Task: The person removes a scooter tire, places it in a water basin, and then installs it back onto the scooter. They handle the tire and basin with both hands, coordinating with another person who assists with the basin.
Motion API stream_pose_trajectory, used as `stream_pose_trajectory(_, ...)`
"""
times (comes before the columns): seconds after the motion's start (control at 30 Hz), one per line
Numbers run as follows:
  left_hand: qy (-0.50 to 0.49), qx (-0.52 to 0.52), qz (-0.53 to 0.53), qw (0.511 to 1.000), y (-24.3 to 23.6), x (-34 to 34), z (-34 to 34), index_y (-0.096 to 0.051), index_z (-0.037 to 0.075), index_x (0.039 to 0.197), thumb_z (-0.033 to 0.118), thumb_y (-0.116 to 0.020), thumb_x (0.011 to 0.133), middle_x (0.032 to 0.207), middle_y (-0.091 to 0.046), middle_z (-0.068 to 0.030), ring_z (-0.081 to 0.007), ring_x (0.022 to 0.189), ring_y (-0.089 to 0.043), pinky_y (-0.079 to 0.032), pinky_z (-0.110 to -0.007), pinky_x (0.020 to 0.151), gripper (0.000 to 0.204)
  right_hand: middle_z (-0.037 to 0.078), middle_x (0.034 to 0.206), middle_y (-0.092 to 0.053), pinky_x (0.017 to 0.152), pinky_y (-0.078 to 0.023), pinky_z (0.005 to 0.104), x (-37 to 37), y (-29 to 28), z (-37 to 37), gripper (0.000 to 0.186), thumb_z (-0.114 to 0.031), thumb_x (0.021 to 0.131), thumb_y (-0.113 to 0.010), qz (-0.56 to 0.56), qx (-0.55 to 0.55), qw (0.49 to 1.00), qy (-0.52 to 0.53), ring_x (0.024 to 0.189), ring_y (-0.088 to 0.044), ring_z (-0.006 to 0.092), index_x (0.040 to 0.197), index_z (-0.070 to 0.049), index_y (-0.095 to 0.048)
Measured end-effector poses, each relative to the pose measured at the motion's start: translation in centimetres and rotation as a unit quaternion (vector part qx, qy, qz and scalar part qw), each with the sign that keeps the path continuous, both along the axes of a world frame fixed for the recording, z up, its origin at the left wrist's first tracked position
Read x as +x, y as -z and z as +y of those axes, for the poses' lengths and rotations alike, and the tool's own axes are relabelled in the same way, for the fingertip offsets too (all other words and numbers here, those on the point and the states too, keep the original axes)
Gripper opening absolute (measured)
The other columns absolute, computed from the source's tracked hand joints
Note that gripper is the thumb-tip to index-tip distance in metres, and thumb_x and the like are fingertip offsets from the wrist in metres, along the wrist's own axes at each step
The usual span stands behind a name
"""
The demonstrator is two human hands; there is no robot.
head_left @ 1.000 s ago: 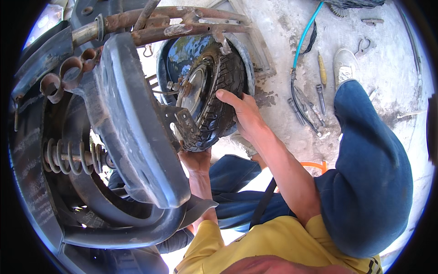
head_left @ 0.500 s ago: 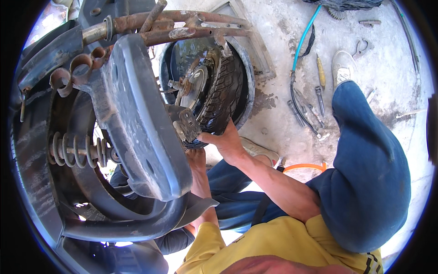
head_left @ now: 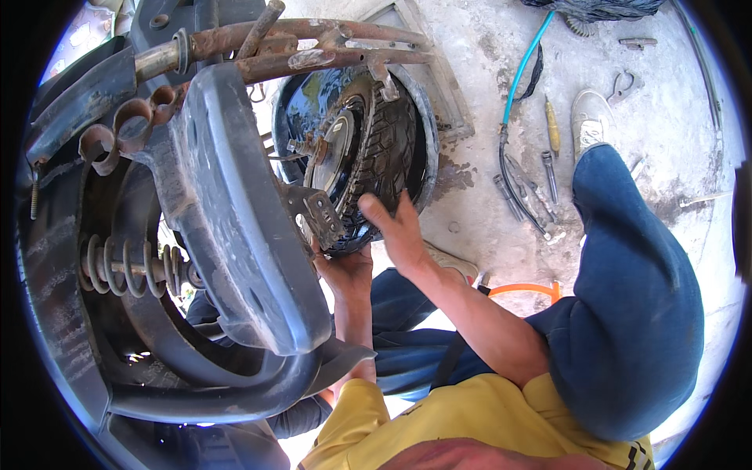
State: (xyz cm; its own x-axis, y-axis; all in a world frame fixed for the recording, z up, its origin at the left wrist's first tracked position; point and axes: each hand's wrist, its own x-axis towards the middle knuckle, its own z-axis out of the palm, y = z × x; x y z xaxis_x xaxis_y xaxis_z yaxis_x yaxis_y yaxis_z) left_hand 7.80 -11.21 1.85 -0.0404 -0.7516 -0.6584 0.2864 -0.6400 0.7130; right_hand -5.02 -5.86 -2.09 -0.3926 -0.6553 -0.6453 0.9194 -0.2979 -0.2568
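A wet scooter wheel (head_left: 384,145) with a black knobbly tyre stands tilted in a round dark tub (head_left: 429,149) that holds water. My left hand (head_left: 348,272) cups the tyre's near edge from below; its fingers are partly hidden by the tyre and a metal bracket (head_left: 323,218). Against the tyre's near right side, my right hand (head_left: 401,239) has its thumb and forefinger spread apart. The wheel's axle (head_left: 301,146) sticks out at its left.
A vehicle's rusty frame (head_left: 313,59), dark body panel (head_left: 243,211) and coil spring (head_left: 129,266) crowd the left. Right of the tub lie a teal hose (head_left: 523,63), a yellow-handled screwdriver (head_left: 552,129), several metal tools (head_left: 550,176) and pliers (head_left: 621,86). An orange hoop (head_left: 523,290) lies nearer.
My right hand's thumb and fingers have lifted and spread on the tyre. My left hand has turned and shows more from behind the panel. The view has shifted slightly.
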Motion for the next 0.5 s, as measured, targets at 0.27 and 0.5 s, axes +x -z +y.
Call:
stream_pose_trajectory(0.27,0.006,0.017,-0.002,1.000,-0.1,-0.2,-0.8,-0.064,0.011,0.141,0.042,-0.065,0.097,0.136,-0.072,-0.0099,-0.0308,0.125,-0.070,-0.061,-0.052,0.100,0.054,0.026,0.129,-0.068,0.106,-0.047,0.0359,-4.2,5.3,0.7,0.092,-0.065,0.097,-0.066,0.072,0.106,0.989,-0.080,0.119,-0.063,0.0271,0.138,0.017,-0.058)
stream_pose_trajectory(0.5,0.011,0.010,-0.003,1.000,0.0,0.3,-0.8,-0.065,0.012,0.140,0.041,-0.066,0.095,0.136,-0.072,-0.0097,-0.0315,0.126,-0.069,-0.061,-0.053,0.101,0.054,0.023,0.121,-0.070,0.102,-0.048,0.0360,-3.9,5.8,0.6,0.089,-0.065,0.098,-0.066,0.069,0.129,0.986,-0.079,0.112,-0.063,0.0255,0.133,0.017,-0.060)
